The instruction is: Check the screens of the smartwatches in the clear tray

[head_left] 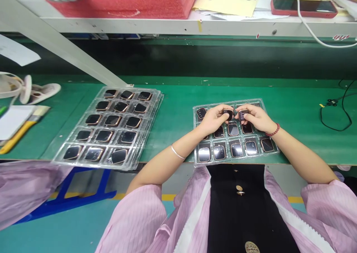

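A clear plastic tray (pixel 237 162) with several square watch faces lies on the green bench in front of me. Over its back rows, my left hand (pixel 216 118) grips one dark watch face (pixel 228 114) between thumb and fingers. Close beside it, my right hand (pixel 255 118) holds another watch face (pixel 243 114), whose screen shows small lit text. The two held pieces are a small gap apart. To the left, a stack of clear trays (pixel 139 149) carries more watch faces in rows.
A yellow-handled brush (pixel 19 134), white card (pixel 15 121) and sandal-like white item (pixel 46 92) lie far left. A slanted white post (pixel 83 54) meets the bench behind the stack. Above is a shelf (pixel 167 26) with red foam (pixel 125 4) and a phone (pixel 304 7); black cable (pixel 347 115) lies right.
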Action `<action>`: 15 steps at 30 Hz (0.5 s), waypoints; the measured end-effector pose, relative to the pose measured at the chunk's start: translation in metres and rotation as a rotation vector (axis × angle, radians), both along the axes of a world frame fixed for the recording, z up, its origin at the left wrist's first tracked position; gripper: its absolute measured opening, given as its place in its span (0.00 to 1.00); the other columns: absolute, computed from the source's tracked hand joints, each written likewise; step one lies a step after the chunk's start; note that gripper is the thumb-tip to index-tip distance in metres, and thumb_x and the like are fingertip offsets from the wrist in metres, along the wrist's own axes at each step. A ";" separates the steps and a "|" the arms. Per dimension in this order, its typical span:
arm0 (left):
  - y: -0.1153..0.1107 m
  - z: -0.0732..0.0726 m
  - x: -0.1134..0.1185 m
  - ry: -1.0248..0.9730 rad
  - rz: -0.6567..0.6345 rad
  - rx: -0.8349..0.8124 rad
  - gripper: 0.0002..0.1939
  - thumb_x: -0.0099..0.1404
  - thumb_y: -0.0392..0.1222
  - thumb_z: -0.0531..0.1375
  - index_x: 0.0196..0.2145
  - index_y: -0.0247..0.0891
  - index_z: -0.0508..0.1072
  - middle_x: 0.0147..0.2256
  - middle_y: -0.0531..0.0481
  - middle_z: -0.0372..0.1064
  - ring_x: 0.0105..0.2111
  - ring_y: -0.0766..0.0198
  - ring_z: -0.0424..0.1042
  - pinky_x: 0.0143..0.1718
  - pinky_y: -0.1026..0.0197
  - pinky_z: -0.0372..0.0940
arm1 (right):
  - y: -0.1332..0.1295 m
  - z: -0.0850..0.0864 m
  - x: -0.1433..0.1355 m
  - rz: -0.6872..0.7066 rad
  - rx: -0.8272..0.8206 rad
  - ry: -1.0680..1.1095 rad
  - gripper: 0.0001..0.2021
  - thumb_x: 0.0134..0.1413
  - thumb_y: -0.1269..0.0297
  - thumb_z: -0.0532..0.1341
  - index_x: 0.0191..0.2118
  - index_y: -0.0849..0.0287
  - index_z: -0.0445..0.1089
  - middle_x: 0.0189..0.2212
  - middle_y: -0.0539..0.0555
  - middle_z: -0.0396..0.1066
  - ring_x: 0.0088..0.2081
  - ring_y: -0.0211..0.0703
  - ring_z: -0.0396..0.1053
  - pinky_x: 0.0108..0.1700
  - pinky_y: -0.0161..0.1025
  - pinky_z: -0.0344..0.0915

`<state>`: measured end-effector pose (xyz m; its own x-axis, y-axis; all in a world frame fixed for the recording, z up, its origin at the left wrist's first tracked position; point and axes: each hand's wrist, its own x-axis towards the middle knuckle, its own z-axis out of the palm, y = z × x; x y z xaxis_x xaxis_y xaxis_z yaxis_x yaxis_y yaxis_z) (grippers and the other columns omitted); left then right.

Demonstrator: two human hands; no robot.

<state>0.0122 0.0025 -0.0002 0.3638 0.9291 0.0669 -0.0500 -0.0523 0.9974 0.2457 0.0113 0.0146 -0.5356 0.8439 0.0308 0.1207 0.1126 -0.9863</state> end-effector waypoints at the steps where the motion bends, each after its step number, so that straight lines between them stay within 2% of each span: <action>1: 0.000 0.001 0.000 -0.006 -0.005 -0.009 0.14 0.64 0.36 0.62 0.48 0.33 0.76 0.47 0.42 0.77 0.37 0.65 0.76 0.34 0.63 0.73 | 0.000 0.000 0.000 0.002 -0.006 0.002 0.16 0.60 0.64 0.62 0.52 0.61 0.72 0.43 0.57 0.80 0.32 0.38 0.76 0.36 0.39 0.78; 15: -0.001 0.001 0.001 -0.008 0.015 -0.049 0.12 0.64 0.34 0.62 0.46 0.33 0.76 0.43 0.44 0.76 0.36 0.66 0.76 0.34 0.64 0.74 | -0.003 0.003 -0.003 0.009 0.000 -0.003 0.13 0.59 0.65 0.63 0.49 0.60 0.74 0.43 0.57 0.79 0.34 0.39 0.76 0.38 0.38 0.80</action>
<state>0.0136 0.0016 0.0005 0.3497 0.9366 0.0245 -0.0575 -0.0046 0.9983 0.2430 0.0088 0.0175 -0.5429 0.8393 0.0296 0.1227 0.1141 -0.9859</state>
